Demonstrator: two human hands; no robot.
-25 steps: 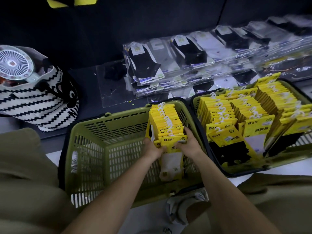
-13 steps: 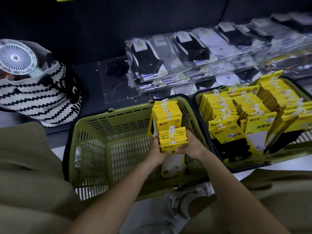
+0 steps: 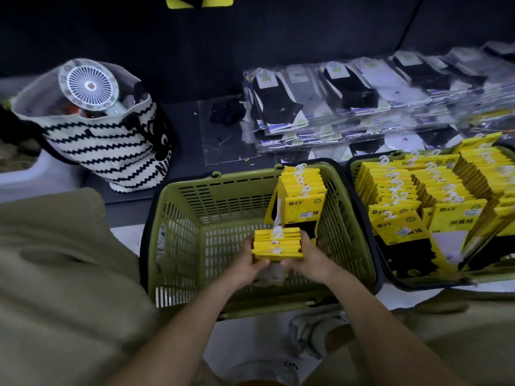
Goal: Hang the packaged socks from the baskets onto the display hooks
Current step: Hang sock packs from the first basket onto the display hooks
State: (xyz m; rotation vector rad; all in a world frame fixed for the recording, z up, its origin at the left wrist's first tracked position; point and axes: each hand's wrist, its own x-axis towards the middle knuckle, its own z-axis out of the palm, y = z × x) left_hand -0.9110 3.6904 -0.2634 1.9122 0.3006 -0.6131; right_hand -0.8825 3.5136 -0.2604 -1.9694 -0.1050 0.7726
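- The bundle of sock packs is a short stack of yellow card-headed packets with white plastic hangers lined up along the top. It is held just above the middle of the green basket, toward its right wall.
- The left hand grips the bundle's left end and the right hand its right end. Fingers curl round the sides and the thumbs lie near the front, so the packs are squeezed together; this probably keeps them squared and the hangers aligned for slipping onto a hook.
- What hangs below the cards is blurred; something pale shows between the wrists.
- The remaining packs stand upright in the basket's far right corner, with black socks showing below the front card.
- A second basket touches the first basket's right edge, filled with rows of yellow packs.
- Behind both, clear-bagged socks lie stacked on a dark shelf; a striped bag holding a small fan sits at its left end.
- No display hooks are in view, so I judge that hanging comes next.
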